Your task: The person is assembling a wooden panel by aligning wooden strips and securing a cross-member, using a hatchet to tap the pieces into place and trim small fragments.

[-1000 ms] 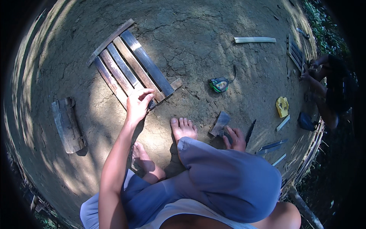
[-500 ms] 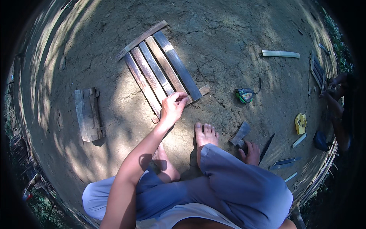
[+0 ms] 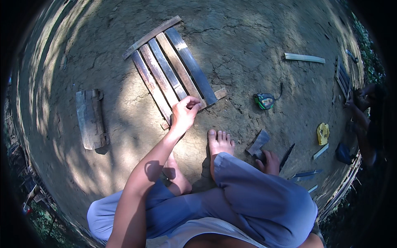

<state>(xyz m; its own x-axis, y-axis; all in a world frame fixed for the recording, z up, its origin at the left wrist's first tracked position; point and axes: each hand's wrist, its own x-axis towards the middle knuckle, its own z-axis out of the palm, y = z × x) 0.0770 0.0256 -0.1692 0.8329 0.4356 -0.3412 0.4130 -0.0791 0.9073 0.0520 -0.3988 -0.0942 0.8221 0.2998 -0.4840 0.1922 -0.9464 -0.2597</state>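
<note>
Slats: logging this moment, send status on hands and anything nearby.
Left hand pinching near end of slats. Right hand on blade, on ground. Tape measure beside slats, apart.

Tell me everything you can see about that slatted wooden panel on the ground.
The panel lies flat on cracked bare earth, angled so its slats run from upper left to lower right. It has about five long, weathered slats, brown to grey, side by side with narrow gaps. A crosspiece spans their far ends, and another shows under the near ends. Part is in sun, part in shade. The left hand rests on its near edge, fingers curled at a slat end. Nothing else touches it.
</note>
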